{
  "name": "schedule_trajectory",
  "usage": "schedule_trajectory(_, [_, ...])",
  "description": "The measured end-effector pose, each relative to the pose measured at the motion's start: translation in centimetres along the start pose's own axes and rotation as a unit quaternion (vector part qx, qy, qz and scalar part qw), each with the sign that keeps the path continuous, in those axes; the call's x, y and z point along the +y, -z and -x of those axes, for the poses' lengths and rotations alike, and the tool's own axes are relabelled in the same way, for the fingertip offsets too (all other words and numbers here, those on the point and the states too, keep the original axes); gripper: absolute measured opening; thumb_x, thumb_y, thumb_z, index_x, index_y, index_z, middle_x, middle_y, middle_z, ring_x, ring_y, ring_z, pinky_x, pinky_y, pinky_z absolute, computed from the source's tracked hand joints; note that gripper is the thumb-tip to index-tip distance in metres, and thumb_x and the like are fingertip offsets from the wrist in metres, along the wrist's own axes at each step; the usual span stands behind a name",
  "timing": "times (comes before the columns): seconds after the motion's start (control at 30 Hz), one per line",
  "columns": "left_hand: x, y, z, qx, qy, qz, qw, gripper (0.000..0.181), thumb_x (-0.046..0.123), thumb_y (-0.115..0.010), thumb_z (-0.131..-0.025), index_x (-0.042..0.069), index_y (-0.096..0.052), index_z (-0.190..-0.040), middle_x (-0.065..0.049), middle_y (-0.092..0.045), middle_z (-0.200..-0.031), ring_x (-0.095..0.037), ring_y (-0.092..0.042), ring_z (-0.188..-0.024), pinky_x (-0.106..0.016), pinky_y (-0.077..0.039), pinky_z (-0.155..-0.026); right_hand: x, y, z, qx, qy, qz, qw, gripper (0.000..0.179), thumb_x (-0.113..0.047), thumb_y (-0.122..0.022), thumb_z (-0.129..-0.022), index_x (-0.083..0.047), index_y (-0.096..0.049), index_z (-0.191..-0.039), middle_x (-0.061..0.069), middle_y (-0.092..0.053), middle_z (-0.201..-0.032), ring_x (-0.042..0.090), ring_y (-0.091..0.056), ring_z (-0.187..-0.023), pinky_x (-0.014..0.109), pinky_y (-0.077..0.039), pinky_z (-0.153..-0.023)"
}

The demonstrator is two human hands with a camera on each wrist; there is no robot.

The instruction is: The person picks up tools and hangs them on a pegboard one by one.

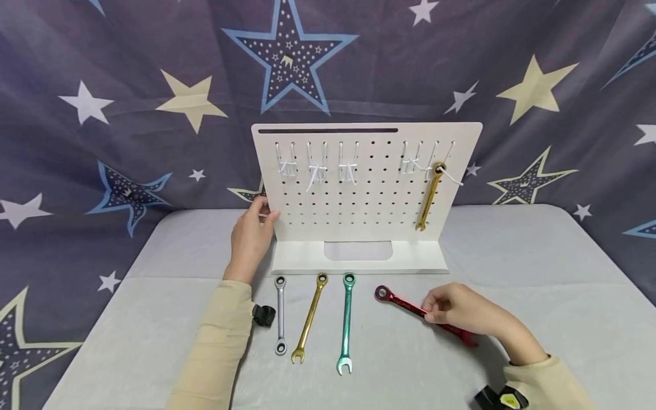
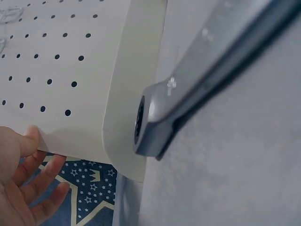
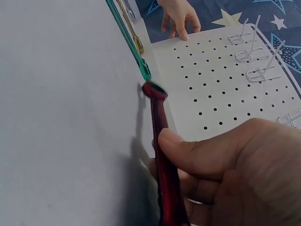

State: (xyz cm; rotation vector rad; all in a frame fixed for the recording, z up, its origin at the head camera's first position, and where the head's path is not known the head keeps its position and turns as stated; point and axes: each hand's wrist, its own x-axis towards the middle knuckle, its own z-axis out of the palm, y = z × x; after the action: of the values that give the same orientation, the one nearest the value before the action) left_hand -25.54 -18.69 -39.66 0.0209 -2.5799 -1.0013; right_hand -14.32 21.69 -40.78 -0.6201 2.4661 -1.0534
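Note:
My right hand (image 1: 461, 308) pinches a red ratcheting combination wrench (image 1: 405, 304) by its handle, ring end pointing left. In the right wrist view thumb and fingers close round the red handle, and a shadow lies beside it. My left hand (image 1: 251, 239) holds the left edge of a white pegboard (image 1: 338, 210), thumb on the front and fingers behind the edge. A gold wrench (image 1: 429, 199) hangs from a hook at the pegboard's right side. In front of the board lie a silver double-ring wrench (image 1: 280, 316), another gold wrench (image 1: 310, 319) and a green wrench (image 1: 347, 324).
White wire hooks (image 1: 316, 165) stick out from the upper pegboard, several bearing no wrench. The board's base (image 1: 297, 259) rests on a table with a pale grey cloth (image 1: 169, 319). A dark star-patterned curtain (image 1: 374, 74) hangs behind.

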Motion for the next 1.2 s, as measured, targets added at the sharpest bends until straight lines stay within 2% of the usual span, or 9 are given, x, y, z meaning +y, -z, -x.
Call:
schedule_trajectory(0.37, [0.0, -0.1, -0.1, 0.001, 0.003, -0.015, 0.9999, 0.034, 0.028, -0.062, -0.098, 0.011, -0.056, -0.127, -0.013, -0.069, -0.114, -0.032, -0.066, -0.104, -0.053, -0.047, -0.084, -0.3, 0.1, -0.3, 0.047, 0.033, -0.009, 0.9983, 0.004, -0.005, -0.073, -0.087, -0.007, -0.069, -0.087, -0.005, -0.062, -0.074, 0.005, -0.055, -0.068, 0.024, -0.047, -0.063])
schedule_trajectory(0.57, [0.0, 0.0, 0.0, 0.001, 0.002, -0.017, 0.9998, 0.034, 0.029, -0.063, -0.098, 0.011, -0.056, -0.126, -0.013, -0.069, -0.113, -0.031, -0.067, -0.103, -0.053, -0.047, -0.083, -0.6, 0.1, -0.4, 0.101, 0.013, -0.011, 0.9948, 0.004, -0.006, -0.072, -0.088, -0.007, -0.068, -0.087, -0.003, -0.06, -0.072, 0.007, -0.053, -0.065, 0.025, -0.045, -0.056])
schedule_trajectory(0.83, [0.2, -0.1, 0.1, 0.0, 0.005, -0.022, 0.9997, 0.033, 0.03, -0.063, -0.098, 0.013, -0.057, -0.126, -0.011, -0.069, -0.112, -0.03, -0.066, -0.102, -0.051, -0.048, -0.082, -1.2, -0.1, -0.5, 0.183, -0.017, -0.019, 0.9828, 0.006, -0.008, -0.073, -0.089, -0.004, -0.07, -0.092, 0.001, -0.064, -0.076, 0.012, -0.056, -0.065, 0.027, -0.048, -0.056])
schedule_trajectory(1.0, [0.4, 0.0, 0.1, -0.008, 0.008, -0.019, 0.9998, 0.034, 0.032, -0.064, -0.098, 0.014, -0.057, -0.126, -0.01, -0.069, -0.112, -0.03, -0.066, -0.102, -0.05, -0.048, -0.082, -1.6, -0.1, -0.2, 0.219, -0.032, -0.055, 0.9736, 0.009, -0.008, -0.073, -0.089, -0.002, -0.071, -0.096, 0.007, -0.064, -0.078, 0.014, -0.054, -0.055, 0.027, -0.043, -0.045])
schedule_trajectory(1.2, [0.2, 0.0, 0.1, -0.005, 0.012, -0.014, 0.9998, 0.033, 0.03, -0.064, -0.098, 0.014, -0.057, -0.126, -0.009, -0.069, -0.11, -0.029, -0.066, -0.101, -0.051, -0.048, -0.081, -2.5, 0.0, -0.6, 0.25, -0.033, -0.072, 0.9651, 0.011, -0.008, -0.072, -0.091, 0.0, -0.07, -0.097, 0.009, -0.066, -0.081, 0.013, -0.054, -0.054, 0.027, -0.043, -0.046])
